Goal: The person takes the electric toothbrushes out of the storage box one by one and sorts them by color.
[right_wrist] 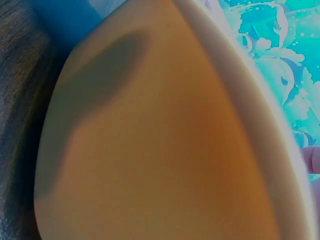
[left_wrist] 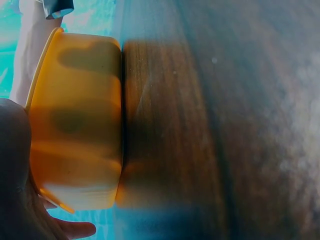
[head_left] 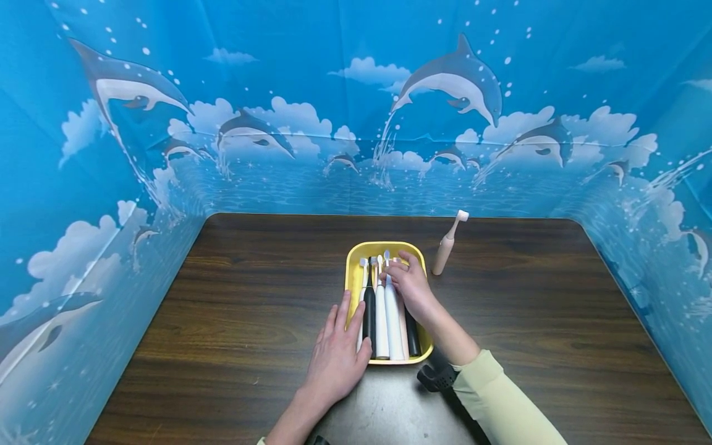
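Note:
A yellow tray holds several electric toothbrushes side by side, heads at the far end. Among them are a black toothbrush, a white toothbrush and a pale blue-white toothbrush. My left hand rests along the tray's left rim, fingers extended. Over the toothbrush necks, my right hand has bent fingers and covers part of the tray's right side; whether it pinches a toothbrush is hidden. The yellow wall fills much of the left wrist view, as does the wall in the right wrist view.
A pink-beige electric toothbrush stands upright on the dark wooden table, behind and right of the tray. A blue dolphin-print cloth hangs around the table's back and sides. A grey patch lies at the near edge.

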